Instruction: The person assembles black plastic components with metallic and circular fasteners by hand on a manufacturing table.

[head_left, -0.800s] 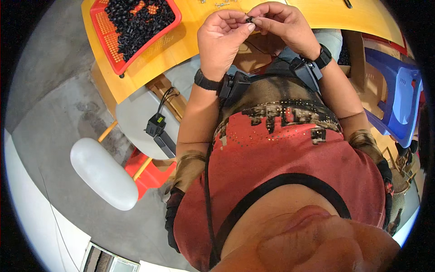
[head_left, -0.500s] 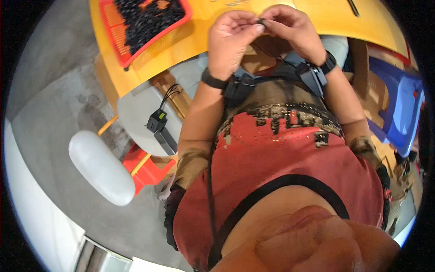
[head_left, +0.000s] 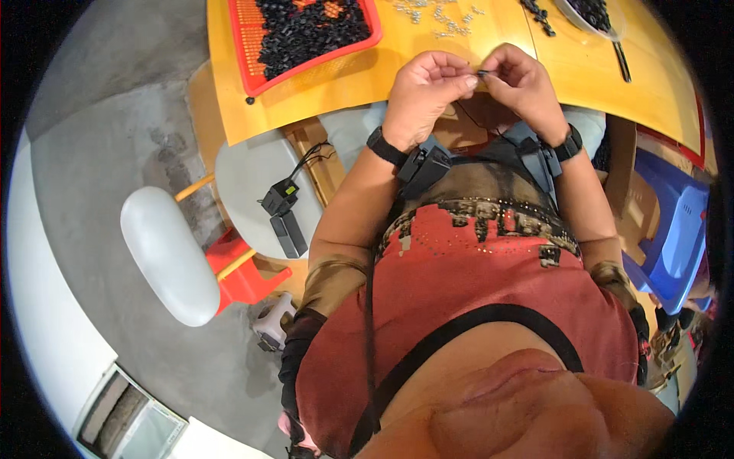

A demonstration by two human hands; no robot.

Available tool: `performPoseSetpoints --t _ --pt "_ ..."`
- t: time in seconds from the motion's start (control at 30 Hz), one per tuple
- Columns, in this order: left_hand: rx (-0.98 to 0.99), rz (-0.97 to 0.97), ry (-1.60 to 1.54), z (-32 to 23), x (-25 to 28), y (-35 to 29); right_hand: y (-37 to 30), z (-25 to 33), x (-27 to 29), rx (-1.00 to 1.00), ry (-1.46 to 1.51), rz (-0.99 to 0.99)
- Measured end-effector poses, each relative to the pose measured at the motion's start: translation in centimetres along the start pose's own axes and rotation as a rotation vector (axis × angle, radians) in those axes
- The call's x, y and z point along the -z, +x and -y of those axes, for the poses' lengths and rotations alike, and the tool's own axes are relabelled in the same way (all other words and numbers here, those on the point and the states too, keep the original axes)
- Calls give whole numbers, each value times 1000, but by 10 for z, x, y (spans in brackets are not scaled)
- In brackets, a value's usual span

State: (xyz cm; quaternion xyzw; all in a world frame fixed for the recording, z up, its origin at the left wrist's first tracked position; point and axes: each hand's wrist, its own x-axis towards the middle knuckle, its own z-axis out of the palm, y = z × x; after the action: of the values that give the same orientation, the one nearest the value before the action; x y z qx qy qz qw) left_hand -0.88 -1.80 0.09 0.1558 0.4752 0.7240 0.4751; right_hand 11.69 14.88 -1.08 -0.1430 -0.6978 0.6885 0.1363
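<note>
Both my hands are raised at the near edge of the yellow table (head_left: pixel 367 84). A small, thin dark piece (head_left: pixel 482 73) sits between them, too small to name. My right hand (head_left: pixel 524 88) pinches it between thumb and forefinger. The thumb and fingertips of my left hand (head_left: pixel 430 96) are closed just to its left, and whatever they grip is hidden or too tiny to make out. Beyond the hands lie several small silver metal parts (head_left: pixel 451 29), scattered on the tabletop.
A red mesh basket (head_left: pixel 246 38) full of small black parts stands at the far left. Loose black pieces (head_left: pixel 539 17), a pale bowl (head_left: pixel 613 35) of black parts and a black stick (head_left: pixel 622 63) lie far right. A grey chair (head_left: pixel 170 256) stands left, a blue stool (head_left: pixel 673 222) right.
My view has shifted, showing more of the tabletop. My hands have drawn slightly apart, and the dark piece now shows in the gap at my right fingertips.
</note>
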Motion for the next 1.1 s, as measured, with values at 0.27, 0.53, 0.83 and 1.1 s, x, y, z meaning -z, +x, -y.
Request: performPoseSetpoints --t 0.27,0.53,0.83,1.1 --pt "-50 -66 473 -106 57 -30 0 3 24 -238 136 -88" --pt "301 -50 1218 -216 154 55 7 -7 24 -197 152 -23" --pt "401 -145 1497 -191 148 160 3 -18 26 -137 146 20" --pt "413 -17 1613 -176 141 143 3 -26 33 -124 184 85"
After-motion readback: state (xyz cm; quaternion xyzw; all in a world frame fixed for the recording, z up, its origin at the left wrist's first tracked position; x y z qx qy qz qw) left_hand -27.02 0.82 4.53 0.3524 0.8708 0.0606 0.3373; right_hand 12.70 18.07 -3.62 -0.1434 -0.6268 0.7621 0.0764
